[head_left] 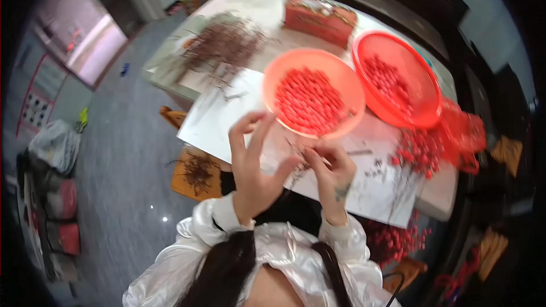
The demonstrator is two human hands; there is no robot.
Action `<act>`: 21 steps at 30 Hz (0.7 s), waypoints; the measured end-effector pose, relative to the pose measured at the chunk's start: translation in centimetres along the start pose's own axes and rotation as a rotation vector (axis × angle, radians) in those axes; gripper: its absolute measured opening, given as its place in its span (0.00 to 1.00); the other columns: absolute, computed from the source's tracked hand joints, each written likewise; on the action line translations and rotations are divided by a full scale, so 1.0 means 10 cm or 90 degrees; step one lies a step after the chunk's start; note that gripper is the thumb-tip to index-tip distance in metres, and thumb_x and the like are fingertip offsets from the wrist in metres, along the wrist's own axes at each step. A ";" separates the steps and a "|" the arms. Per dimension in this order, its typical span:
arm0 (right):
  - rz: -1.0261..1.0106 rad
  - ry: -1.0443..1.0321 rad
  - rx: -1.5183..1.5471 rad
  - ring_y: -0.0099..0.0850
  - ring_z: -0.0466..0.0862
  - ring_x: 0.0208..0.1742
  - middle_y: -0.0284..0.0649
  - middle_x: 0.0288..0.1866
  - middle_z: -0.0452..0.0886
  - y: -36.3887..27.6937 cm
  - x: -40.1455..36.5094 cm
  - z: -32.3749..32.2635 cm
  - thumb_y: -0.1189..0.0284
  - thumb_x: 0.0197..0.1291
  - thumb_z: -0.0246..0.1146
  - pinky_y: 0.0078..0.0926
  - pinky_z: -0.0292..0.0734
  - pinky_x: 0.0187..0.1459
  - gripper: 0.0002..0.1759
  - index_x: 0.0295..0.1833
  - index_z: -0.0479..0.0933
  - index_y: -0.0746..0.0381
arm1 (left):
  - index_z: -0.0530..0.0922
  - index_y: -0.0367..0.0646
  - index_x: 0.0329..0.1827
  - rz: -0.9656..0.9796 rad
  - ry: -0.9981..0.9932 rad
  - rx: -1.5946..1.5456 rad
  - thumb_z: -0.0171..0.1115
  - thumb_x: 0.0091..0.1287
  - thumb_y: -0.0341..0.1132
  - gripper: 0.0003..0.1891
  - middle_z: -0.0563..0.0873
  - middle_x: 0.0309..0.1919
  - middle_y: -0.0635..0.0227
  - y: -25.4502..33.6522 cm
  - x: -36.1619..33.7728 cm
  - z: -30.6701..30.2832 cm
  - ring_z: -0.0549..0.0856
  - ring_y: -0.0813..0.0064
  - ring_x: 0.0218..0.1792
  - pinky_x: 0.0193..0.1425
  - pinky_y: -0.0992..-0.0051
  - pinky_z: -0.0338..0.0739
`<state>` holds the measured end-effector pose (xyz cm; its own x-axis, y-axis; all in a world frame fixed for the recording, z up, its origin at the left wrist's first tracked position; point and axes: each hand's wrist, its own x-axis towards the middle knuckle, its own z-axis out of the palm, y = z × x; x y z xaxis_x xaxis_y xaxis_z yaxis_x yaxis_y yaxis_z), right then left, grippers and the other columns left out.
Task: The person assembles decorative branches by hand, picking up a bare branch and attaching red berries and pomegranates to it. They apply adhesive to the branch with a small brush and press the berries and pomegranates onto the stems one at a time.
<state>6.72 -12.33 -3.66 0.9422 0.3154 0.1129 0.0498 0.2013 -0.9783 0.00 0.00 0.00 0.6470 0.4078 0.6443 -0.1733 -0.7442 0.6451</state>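
My left hand (253,167) is raised over the white paper at the near edge of the table, its fingers spread and nothing visible in them. Beside it, my right hand (334,173) is closed in a pinch on a thin dark twig (300,150), which shows between the two hands. Just beyond both hands stands a light-red bowl (271,82) holding many small red berries (310,102). To its right, a red mesh basket (418,62) leans tilted with more red berries (387,82) inside.
Bare brown stems (224,45) are heaped at the back left. Behind the bowl sits a red box (318,20). Berry branches (421,150) and a red plastic bag (463,133) lie at the right, on and by white paper (210,119). A wooden chair (185,182) holds twigs.
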 end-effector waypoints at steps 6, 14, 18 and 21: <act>-0.018 -0.006 -0.057 0.23 0.78 0.29 0.37 0.29 0.78 -0.13 0.03 0.06 0.82 0.53 0.62 0.17 0.75 0.33 0.04 0.35 0.75 0.70 | 0.54 0.34 0.68 0.114 -0.195 -0.337 0.61 0.58 0.28 0.36 0.59 0.66 0.48 0.17 -0.34 0.12 0.63 0.51 0.65 0.66 0.65 0.60; 0.016 -0.047 -0.004 0.22 0.77 0.29 0.37 0.28 0.78 -0.07 0.10 0.20 0.82 0.53 0.62 0.17 0.75 0.32 0.04 0.34 0.74 0.69 | 0.44 0.19 0.65 0.182 -0.178 0.029 0.46 0.64 0.53 0.44 0.53 0.63 0.37 0.24 -0.34 0.30 0.56 0.44 0.65 0.68 0.60 0.52; 0.017 -0.054 0.016 0.22 0.77 0.29 0.37 0.28 0.78 -0.07 0.09 0.18 0.82 0.53 0.62 0.17 0.74 0.32 0.04 0.34 0.74 0.69 | 0.46 0.20 0.66 0.147 -0.105 0.007 0.44 0.64 0.56 0.44 0.61 0.59 0.38 0.24 -0.24 0.27 0.64 0.46 0.59 0.63 0.61 0.59; 0.009 -0.056 0.029 0.22 0.77 0.28 0.37 0.28 0.78 -0.06 0.08 0.16 0.82 0.53 0.62 0.16 0.74 0.32 0.04 0.34 0.74 0.69 | 0.46 0.21 0.66 0.121 -0.116 -0.024 0.43 0.64 0.58 0.44 0.67 0.55 0.40 0.18 -0.18 0.29 0.70 0.47 0.55 0.59 0.62 0.64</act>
<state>6.91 -10.74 -2.70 0.9102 0.3977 0.1154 0.0194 0.2375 -0.9712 0.64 -3.63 -1.16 0.7228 0.1575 0.6729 -0.3299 -0.7770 0.5361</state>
